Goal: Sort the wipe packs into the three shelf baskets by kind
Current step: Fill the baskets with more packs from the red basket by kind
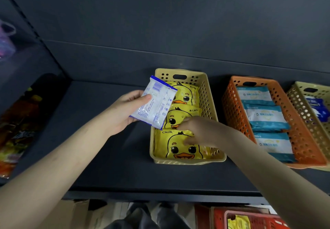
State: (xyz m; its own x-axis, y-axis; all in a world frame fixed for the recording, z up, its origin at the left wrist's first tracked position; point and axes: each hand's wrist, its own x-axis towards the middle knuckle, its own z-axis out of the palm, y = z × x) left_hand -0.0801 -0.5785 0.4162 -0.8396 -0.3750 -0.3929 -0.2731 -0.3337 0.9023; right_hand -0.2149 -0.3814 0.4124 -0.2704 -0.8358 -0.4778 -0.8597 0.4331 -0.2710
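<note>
Head view. Item: flat white foil wipe pack with blue edging [154, 103], pinched in the left hand [125, 111] over the left rim of the pale yellow perforated plastic basket [209, 102]. Right hand [198, 132]: fingers bent onto yellow duck-print packs [182, 151] inside; gripping or touching, cannot tell. Step: rehoming a stray. Next: carry it right, likely to the far tan basket [300, 103].

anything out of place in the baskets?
Only the white-and-blue pack in the left hand, held over the yellow basket: it doesn't match the duck packs there. Orange basket holds only teal packs.
</note>
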